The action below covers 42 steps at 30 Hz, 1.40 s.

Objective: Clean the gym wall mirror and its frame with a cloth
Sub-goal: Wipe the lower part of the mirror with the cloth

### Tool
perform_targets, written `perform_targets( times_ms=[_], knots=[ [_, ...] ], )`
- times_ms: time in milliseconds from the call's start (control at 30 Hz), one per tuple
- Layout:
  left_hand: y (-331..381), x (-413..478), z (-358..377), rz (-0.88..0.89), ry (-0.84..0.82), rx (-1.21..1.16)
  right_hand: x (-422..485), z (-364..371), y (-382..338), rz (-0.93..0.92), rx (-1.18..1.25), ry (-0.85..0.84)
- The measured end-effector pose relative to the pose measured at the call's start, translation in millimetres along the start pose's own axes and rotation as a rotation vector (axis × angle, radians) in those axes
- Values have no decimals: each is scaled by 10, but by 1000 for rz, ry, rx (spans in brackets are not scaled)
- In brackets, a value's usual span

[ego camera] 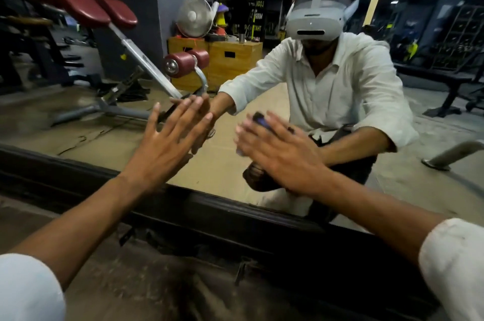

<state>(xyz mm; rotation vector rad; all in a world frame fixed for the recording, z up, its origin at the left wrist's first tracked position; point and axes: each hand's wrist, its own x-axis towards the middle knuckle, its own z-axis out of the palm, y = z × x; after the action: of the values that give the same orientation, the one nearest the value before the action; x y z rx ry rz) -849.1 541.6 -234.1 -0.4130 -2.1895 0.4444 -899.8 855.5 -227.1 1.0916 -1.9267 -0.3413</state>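
Head view looks down at the lower part of the wall mirror, whose dark frame runs slantwise across the floor line. The left hand lies flat on the glass with fingers straight and spread wide, holding nothing. The right hand, blurred, presses a dark blue cloth against the glass just beside it. Its fingers are stretched over the cloth rather than curled round it, and the cloth peeks out above the fingertips. Reflected in the glass are an incline bench with red pads, a white fan and wooden boxes.
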Motion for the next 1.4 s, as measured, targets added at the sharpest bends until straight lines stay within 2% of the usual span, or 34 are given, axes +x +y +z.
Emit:
perform_targets(
  times_ms=[100, 233, 333, 600, 767, 867, 1033, 1400],
  knots=[
    [-251, 257, -207, -65, 18, -15, 554, -624, 575, 73, -118, 121],
    [-370, 369, -273, -5, -15, 33, 1041, -1048, 816, 168, -168, 211],
    [-346, 322, -223, -28, -32, 41, 1158, -864, 601, 142, -171, 189],
    [-269, 236, -133, -63, -60, 36, 808, -6, -284, -99, -126, 133],
    [-275, 230, -131, -70, -64, 31, 742, 102, -405, -155, -50, 182],
    [-304, 213, -116, -52, -80, 51, 617, 239, -605, -175, -92, 107],
    [-345, 194, -122, -41, -118, 82, 384, 502, -976, -341, -8, -93],
    [-554, 56, -71, 16, -155, 145, 605, 762, -1356, -487, -18, -285]
  ],
)
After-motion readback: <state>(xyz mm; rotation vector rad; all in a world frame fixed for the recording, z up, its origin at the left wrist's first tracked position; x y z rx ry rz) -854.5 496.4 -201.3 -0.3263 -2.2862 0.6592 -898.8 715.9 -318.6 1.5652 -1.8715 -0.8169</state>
